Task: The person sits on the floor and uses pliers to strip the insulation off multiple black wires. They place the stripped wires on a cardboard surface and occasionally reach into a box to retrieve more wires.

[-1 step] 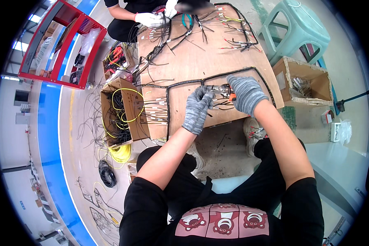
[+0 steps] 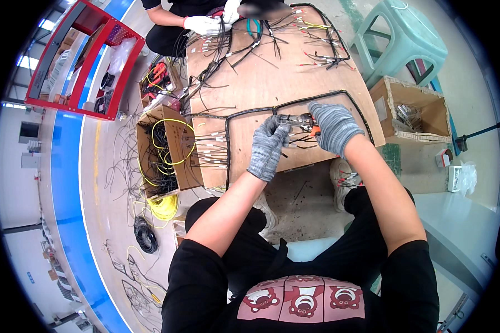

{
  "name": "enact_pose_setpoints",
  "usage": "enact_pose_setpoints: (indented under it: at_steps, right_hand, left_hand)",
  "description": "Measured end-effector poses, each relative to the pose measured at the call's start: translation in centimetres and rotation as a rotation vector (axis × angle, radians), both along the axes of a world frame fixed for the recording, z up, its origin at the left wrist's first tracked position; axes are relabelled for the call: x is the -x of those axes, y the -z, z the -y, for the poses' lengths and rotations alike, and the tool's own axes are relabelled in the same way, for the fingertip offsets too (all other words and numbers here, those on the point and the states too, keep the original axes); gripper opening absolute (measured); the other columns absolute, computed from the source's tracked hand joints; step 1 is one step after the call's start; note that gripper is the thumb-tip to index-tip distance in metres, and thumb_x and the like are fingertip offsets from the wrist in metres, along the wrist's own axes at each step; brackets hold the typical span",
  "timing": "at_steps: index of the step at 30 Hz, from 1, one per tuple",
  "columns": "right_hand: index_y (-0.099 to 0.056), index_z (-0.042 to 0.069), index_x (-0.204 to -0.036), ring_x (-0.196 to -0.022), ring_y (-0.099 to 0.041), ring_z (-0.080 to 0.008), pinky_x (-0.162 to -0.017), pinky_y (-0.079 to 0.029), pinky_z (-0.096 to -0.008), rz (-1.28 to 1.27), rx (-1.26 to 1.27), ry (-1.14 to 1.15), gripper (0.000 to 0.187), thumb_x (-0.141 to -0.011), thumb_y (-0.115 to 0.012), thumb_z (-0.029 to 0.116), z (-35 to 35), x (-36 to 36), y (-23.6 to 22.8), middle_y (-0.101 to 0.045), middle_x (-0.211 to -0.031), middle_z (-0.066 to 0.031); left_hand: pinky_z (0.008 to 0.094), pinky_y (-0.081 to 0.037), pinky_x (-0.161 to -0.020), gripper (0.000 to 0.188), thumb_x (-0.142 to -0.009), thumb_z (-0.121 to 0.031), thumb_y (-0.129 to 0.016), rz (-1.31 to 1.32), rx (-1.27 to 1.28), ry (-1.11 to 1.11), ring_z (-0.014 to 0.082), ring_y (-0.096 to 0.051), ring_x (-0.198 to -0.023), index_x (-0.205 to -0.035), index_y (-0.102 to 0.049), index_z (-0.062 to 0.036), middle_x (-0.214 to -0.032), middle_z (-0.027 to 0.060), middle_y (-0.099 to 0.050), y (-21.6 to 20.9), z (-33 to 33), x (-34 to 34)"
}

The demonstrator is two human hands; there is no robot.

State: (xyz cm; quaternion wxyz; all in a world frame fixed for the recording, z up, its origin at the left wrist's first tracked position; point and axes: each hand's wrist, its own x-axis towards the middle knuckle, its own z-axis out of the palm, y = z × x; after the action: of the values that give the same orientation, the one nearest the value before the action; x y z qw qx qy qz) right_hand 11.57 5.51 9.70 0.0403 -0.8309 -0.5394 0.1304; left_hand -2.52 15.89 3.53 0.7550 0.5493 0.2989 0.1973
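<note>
In my gloved right hand [image 2: 334, 126] I grip a crimping tool [image 2: 299, 120] with metal jaws and orange handles, held over the near part of a wooden board [image 2: 316, 80]. My gloved left hand [image 2: 268, 145] is closed by the tool's jaws, its fingertips pinched together. Whatever lies between those fingertips is too small to make out. A black taped wire harness [image 2: 250, 111] runs across the board just beyond both hands. Its labelled wire ends [image 2: 212, 150] fan out left of my left hand, and more dark wire ends hang below the tool.
Across the board, a co-worker's white-gloved hands [image 2: 205, 25] hold wires near teal-handled pliers [image 2: 254, 28]. Left stand a cardboard box of black wires [image 2: 180, 147] and a yellow wire coil [image 2: 162, 207]. Right are a green plastic stool [image 2: 411, 33] and another cardboard box [image 2: 394, 91].
</note>
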Motion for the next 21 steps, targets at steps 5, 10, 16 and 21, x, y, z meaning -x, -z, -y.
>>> enact_pose_setpoints:
  at_steps: [5, 10, 16, 21]
  right_hand:
    - [-0.051, -0.002, -0.103, -0.078, -0.059, -0.0349, -0.069, -0.048, -0.0379, -0.077, 0.000, 0.012, 0.042, -0.064, -0.063, 0.009, 0.25, -0.14, 0.38, -0.060, -0.083, -0.0205]
    - [-0.051, -0.002, -0.103, -0.079, -0.059, -0.0348, -0.069, -0.048, -0.0379, -0.083, -0.004, 0.024, 0.042, -0.064, -0.062, 0.008, 0.37, -0.04, 0.46, -0.059, -0.084, -0.0209]
    - [-0.050, -0.002, -0.104, -0.080, -0.059, -0.0351, -0.070, -0.047, -0.0379, -0.088, 0.017, 0.031, 0.043, -0.064, -0.063, 0.008, 0.34, -0.05, 0.69, -0.060, -0.084, -0.0207]
    - [-0.050, -0.001, -0.103, -0.080, -0.059, -0.0350, -0.070, -0.047, -0.0379, -0.111, 0.040, 0.038, 0.041, -0.064, -0.062, 0.008, 0.29, 0.04, 0.37, -0.060, -0.084, -0.0204]
  left_hand:
    - [0.0199, -0.040, -0.051, 0.010, -0.086, -0.011, -0.054, 0.002, -0.045, 0.038, 0.0065, -0.048, -0.055, -0.091, -0.056, -0.0026, -0.072, 0.0007, -0.056, 0.69, -0.32, 0.09]
    - [0.0199, -0.040, -0.051, 0.010, -0.086, -0.011, -0.054, -0.014, -0.041, 0.040, 0.0062, -0.048, -0.055, -0.090, -0.056, -0.0029, -0.071, 0.0005, -0.055, 0.14, -0.19, 0.04]
    - [0.0183, -0.040, -0.051, 0.009, -0.085, -0.008, -0.054, 0.008, -0.029, 0.036, 0.0046, -0.046, -0.055, -0.091, -0.057, -0.0017, -0.070, -0.0007, -0.056, 0.19, -0.23, 0.07]
    - [0.0183, -0.039, -0.050, 0.008, -0.084, -0.008, -0.054, 0.001, -0.037, 0.044, 0.0044, -0.045, -0.055, -0.090, -0.057, -0.0018, -0.070, -0.0009, -0.056, 0.18, -0.33, 0.05]
